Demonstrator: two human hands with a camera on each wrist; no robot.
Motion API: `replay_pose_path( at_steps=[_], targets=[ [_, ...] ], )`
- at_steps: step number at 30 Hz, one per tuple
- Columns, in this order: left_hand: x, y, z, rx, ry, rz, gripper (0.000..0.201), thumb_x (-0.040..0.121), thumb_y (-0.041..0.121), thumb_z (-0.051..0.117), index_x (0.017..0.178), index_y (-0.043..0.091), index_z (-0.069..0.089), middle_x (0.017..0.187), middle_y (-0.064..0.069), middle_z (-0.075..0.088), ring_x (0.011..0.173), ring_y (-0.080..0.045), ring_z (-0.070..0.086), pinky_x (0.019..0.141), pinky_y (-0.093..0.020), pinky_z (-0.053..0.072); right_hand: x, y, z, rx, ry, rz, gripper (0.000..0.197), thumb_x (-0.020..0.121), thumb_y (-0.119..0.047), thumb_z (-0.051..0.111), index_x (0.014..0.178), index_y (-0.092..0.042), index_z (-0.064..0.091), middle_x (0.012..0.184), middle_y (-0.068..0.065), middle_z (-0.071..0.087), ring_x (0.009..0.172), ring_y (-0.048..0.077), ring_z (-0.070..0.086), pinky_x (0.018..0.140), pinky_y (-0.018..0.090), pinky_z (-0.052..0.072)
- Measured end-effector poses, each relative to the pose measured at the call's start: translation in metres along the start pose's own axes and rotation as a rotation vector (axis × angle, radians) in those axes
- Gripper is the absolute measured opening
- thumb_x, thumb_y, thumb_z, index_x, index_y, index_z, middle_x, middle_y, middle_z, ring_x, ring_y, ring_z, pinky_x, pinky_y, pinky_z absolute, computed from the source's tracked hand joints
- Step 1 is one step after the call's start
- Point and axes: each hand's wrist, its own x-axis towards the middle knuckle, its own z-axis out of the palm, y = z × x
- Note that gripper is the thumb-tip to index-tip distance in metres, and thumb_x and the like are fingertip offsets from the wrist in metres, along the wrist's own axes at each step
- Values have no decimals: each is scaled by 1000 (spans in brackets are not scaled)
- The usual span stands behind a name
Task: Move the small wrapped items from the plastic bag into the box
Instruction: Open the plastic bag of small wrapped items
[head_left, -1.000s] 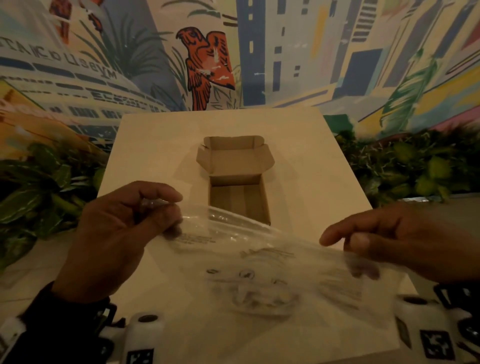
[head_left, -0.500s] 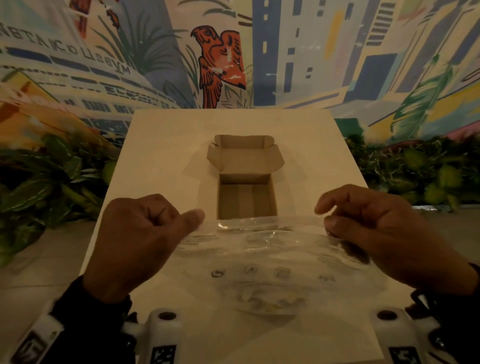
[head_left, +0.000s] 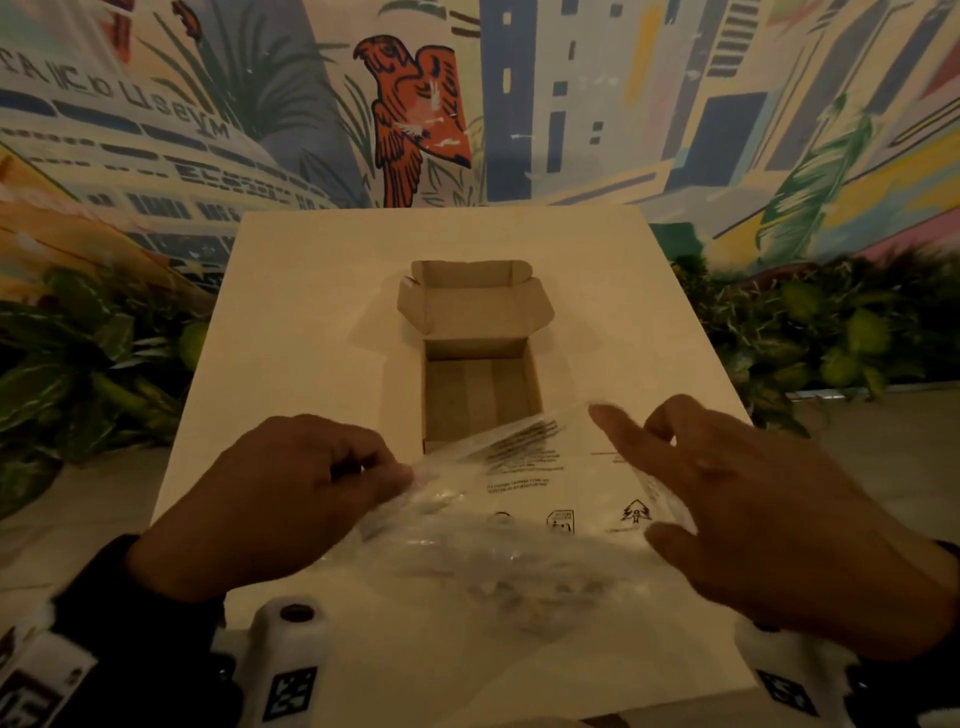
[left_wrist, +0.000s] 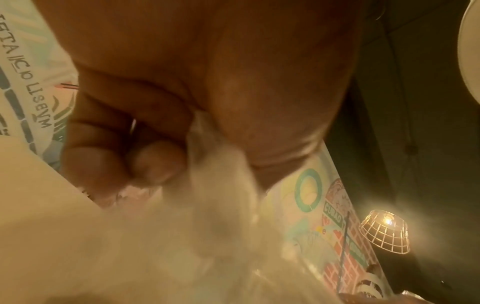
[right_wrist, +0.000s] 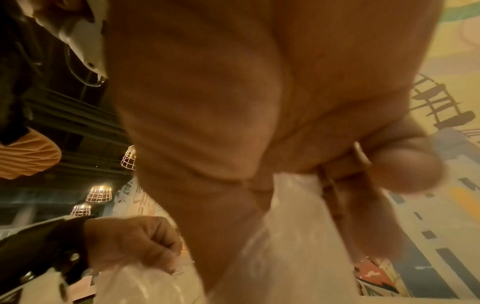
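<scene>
A clear plastic bag (head_left: 524, 499) with black print hangs between both hands above the table's near half. A blurred heap of small wrapped items (head_left: 519, 582) sags in its lower part. My left hand (head_left: 363, 478) pinches the bag's left edge between thumb and curled fingers, and the left wrist view shows the plastic (left_wrist: 207, 185) coming out of that pinch. My right hand (head_left: 691, 488) holds the right edge between thumb and fingers, index finger stretched along the top edge. Just beyond the bag stands the open cardboard box (head_left: 480, 395), nothing in it, lid flap (head_left: 472, 306) folded back.
The box stands on a pale table (head_left: 311, 312) that runs back to a painted mural wall (head_left: 415, 104). Green plants (head_left: 93, 374) crowd both long sides of the table. My left hand (right_wrist: 130, 242) also shows in the right wrist view. Wire lamps (left_wrist: 384, 232) hang overhead.
Both hands moved closer together and slightly forward. The bag's top edge now slants up toward the box's near wall, and my right index finger has straightened.
</scene>
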Motion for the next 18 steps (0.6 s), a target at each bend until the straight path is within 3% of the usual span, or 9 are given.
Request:
replay_pose_path(
  at_steps=[3,6,7,9,11,13,15,16,18],
  targets=[
    [5,-4,11,-10,124,-87,27,91,41,44,75,24,57,67,0,65,61,-15,59,61,-36,48,-4,-12,4,59,-63,0,94,86,-45,52,131,-43,-31,136,-7,22,107,12,42,74,21,44],
    [14,-2,19,-751,116,-265,29,97,27,41,82,10,61,71,-12,73,57,-22,69,56,-38,59,-4,-23,20,150,-99,32,97,86,-37,53,131,-45,-32,128,-6,31,95,14,44,74,25,44],
    [17,0,18,-1042,49,-315,32,97,24,40,81,8,63,69,-12,74,57,-21,70,52,-35,60,-3,-28,30,180,-113,59,94,86,-33,54,134,-44,-26,124,-6,35,89,14,46,72,26,44],
    [20,-3,19,-1454,-126,-349,38,92,25,41,72,7,68,62,-7,70,54,-17,68,51,-30,58,3,-31,55,287,-74,146,71,86,-25,54,135,-42,5,114,-7,46,80,15,53,69,30,50],
    [20,-7,22,-1662,-291,-286,31,84,31,52,68,11,71,55,2,60,47,-11,57,50,-24,54,10,-22,76,480,88,225,33,85,-20,56,108,-35,37,93,-9,57,68,14,58,64,34,55],
    [21,-18,32,-1522,-322,-193,28,68,40,74,76,13,67,57,3,52,49,-10,47,48,-23,46,19,-2,83,795,219,364,21,84,-6,59,80,-26,51,74,-5,62,56,16,61,57,35,57],
    [20,-29,47,-980,-243,-142,40,54,40,81,82,16,67,66,-4,64,57,-17,57,54,-29,46,27,15,83,1506,267,516,28,68,12,64,65,-15,55,70,8,65,53,19,65,51,32,59],
    [19,-31,54,-753,-211,-129,35,58,38,81,83,16,69,70,-8,69,61,-21,61,57,-32,47,29,21,82,1895,229,486,29,54,10,70,62,-13,55,70,13,66,54,21,66,51,32,59],
    [18,-27,65,-647,-198,-156,14,76,27,74,75,13,72,64,-7,67,59,-23,57,55,-29,46,32,25,83,2367,152,334,47,31,1,84,69,-12,59,78,16,69,67,26,70,62,38,62]
  ],
)
